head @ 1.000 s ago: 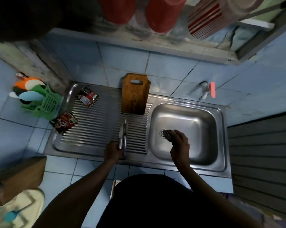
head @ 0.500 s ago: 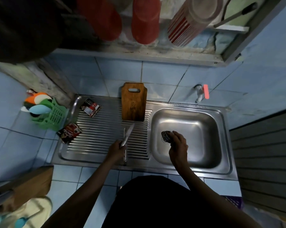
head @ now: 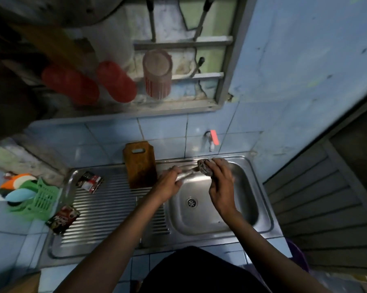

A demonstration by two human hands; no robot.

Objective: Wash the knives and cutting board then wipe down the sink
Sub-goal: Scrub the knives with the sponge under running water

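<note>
Blue tiled wall (head: 106, 134) — barred window (head: 184, 45) above, dim light.

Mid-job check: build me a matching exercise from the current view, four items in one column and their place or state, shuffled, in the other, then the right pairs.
Items
1. knife
2. scrubber
3. cutting board
4. green basket

Places or states
A. on the tiled counter, left of the drainboard
B. leaning against the wall tiles behind the drainboard
C. in the right hand, against the blade
D. gripped by the left hand, over the sink basin

Pairs: 1-D, 2-C, 3-B, 4-A
</note>
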